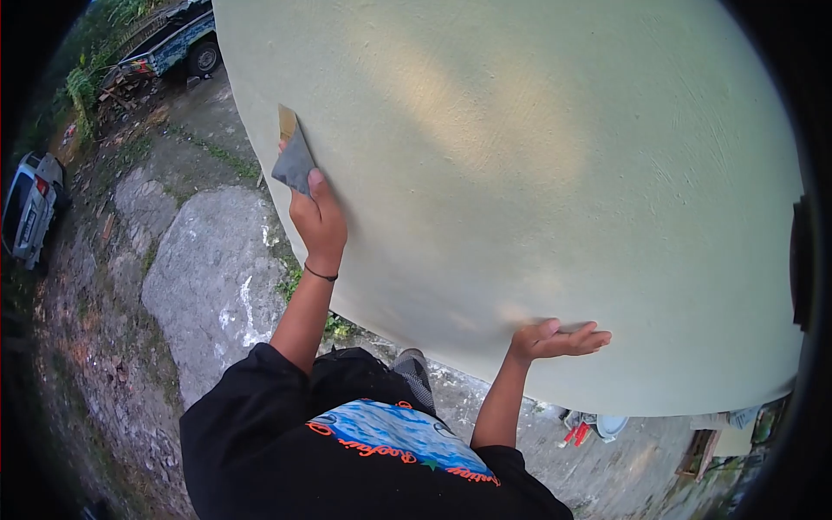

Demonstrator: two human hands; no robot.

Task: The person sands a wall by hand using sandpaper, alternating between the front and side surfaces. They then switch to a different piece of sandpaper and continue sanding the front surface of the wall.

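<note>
A pale green wall point(485, 173) with a rough, streaked surface fills the middle and right of the view. My left hand point(318, 221), with a dark band at the wrist, is closed on a folded grey sheet point(295, 165) near the wall's left edge. A tan-brown part point(287, 122) shows at the top of the sheet. Lower right, my right hand point(563, 340) is held beside the wall with its fingers stretched out and nothing in it.
A truck point(173, 43) stands at the upper left and a silver car point(33, 204) at the far left. Rough ground holds a large grey concrete patch point(212, 277). Red-handled items point(575, 433) and a white basin point(610, 426) lie below the wall.
</note>
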